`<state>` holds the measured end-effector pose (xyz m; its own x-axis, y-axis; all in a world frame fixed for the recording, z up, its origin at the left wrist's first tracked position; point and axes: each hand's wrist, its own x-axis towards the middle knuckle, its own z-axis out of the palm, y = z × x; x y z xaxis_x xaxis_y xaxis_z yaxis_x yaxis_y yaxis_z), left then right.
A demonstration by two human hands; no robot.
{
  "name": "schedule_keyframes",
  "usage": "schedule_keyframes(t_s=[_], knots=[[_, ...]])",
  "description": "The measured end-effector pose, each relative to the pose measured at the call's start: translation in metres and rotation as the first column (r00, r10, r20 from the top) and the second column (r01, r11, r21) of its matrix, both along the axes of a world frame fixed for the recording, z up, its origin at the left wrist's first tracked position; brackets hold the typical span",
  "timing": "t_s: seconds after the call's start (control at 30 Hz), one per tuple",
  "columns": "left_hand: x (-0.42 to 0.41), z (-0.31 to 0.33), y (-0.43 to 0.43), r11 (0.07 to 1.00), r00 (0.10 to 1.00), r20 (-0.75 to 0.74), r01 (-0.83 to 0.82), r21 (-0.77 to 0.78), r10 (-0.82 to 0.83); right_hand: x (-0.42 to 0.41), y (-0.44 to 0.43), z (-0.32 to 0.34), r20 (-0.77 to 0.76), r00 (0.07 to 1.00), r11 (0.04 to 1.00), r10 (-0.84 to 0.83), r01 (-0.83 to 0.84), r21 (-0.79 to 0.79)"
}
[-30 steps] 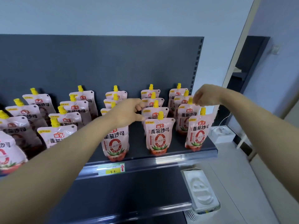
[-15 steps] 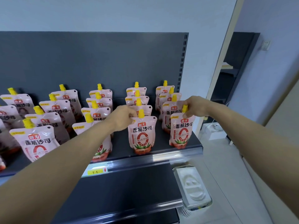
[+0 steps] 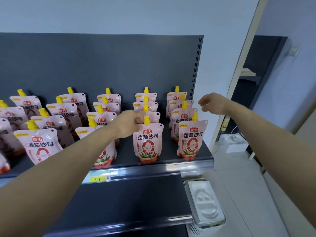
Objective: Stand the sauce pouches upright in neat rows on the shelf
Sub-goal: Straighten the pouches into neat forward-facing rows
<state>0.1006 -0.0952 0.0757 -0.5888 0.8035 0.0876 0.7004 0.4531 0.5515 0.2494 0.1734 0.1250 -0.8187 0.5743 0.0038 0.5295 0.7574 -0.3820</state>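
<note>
Pink pouch (image 3: 148, 141) stands upright at the front edge of the shelf (image 3: 171, 166), long axis vertical, its top corner pinched by the nearer left grip (image 3: 130, 124), while the right grip (image 3: 212, 103) hangs loosely curled and empty off the right edge.

A pale, evenly lit wall (image 3: 119, 14) fills the top. To the right, a cream door frame (image 3: 239, 82) opens onto dark shelving (image 3: 256, 69). A switch (image 3: 294, 50) sits on the far wall. A white box (image 3: 234, 144) rests on the light tiled floor (image 3: 248, 194), with a slatted white basket (image 3: 205, 226) nearer.
</note>
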Motion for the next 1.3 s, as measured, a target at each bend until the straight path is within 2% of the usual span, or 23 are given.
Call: schedule_keyframes(t_s=[0.13,0.3,0.5,0.6,0.73,0.87,1.0,1.13,1.3], knots=[[0.002,-0.001,0.002,1.000,0.999,-0.043,-0.018,-0.017,0.017,-0.017,0.004,-0.017,0.013,0.999,0.998,0.044,-0.044,0.050],[0.002,-0.002,0.002,0.999,0.998,-0.054,-0.039,-0.021,0.037,-0.029,0.013,-0.032,-0.035,0.999,0.999,0.004,-0.006,-0.038],[0.001,-0.003,0.004,0.998,0.996,-0.071,-0.049,-0.024,0.047,-0.027,0.015,-0.034,-0.032,0.999,1.000,0.008,-0.009,-0.030],[0.002,-0.001,0.001,0.999,0.998,-0.046,-0.040,-0.014,0.039,-0.024,0.013,-0.026,-0.038,0.999,0.998,0.003,0.000,0.070],[0.002,0.006,-0.015,0.993,0.996,-0.026,-0.078,0.088,0.080,-0.027,-0.011,0.000,-0.196,0.980,0.979,0.025,0.016,0.204],[0.000,0.017,-0.043,0.985,0.992,-0.052,-0.109,0.134,0.117,-0.044,-0.071,0.020,-0.276,0.931,0.950,0.241,-0.168,0.262],[-0.006,0.028,-0.087,0.963,0.974,-0.097,-0.180,0.202,0.203,-0.065,-0.137,0.028,-0.233,0.875,0.897,0.424,-0.371,0.239],[-0.021,0.035,-0.150,0.932,0.944,-0.126,-0.268,0.245,0.304,-0.087,-0.195,0.027,-0.190,0.837,0.856,0.513,-0.479,0.196],[-0.050,0.029,-0.240,0.887,0.898,-0.141,-0.367,0.280,0.416,-0.116,-0.262,0.015,-0.154,0.818,0.830,0.554,-0.529,0.178]])
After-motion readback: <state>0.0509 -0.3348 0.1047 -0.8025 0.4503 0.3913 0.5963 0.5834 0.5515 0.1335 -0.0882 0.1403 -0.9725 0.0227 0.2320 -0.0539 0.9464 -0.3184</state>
